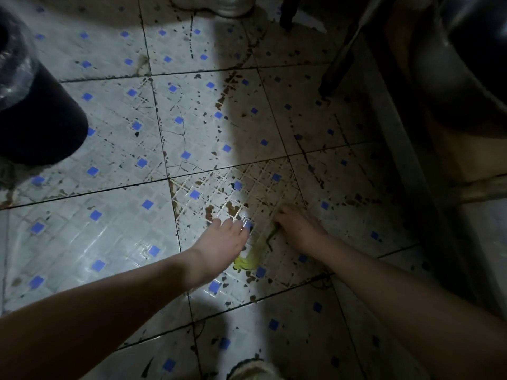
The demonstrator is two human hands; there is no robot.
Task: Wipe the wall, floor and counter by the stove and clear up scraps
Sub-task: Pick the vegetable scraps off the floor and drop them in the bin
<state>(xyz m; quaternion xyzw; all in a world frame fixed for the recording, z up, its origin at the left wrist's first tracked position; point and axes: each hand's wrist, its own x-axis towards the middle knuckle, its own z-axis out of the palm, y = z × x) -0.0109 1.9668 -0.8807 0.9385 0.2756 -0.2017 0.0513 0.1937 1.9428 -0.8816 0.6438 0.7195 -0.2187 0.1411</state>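
Observation:
The white floor tiles (pixel 115 242) with small blue squares carry many dark stains and brown grime. A yellow-green leafy scrap (pixel 249 260) lies on the floor between my two hands, with a thin green stalk (pixel 271 237) running up toward my right hand. My left hand (pixel 222 242) reaches down with fingers spread, fingertips touching the tile just left of the scrap. My right hand (pixel 299 223) rests on the floor, palm down, fingers curled at the end of the stalk. Whether it pinches the stalk is hidden.
A black bin (pixel 38 116) with a clear plastic liner stands at the left. A dark stove stand with legs (pixel 337 58) and a big dark pot (pixel 466 64) fills the right side. Someone's shoe (pixel 219 4) shows at the top, and my own shoe (pixel 252 370) at the bottom.

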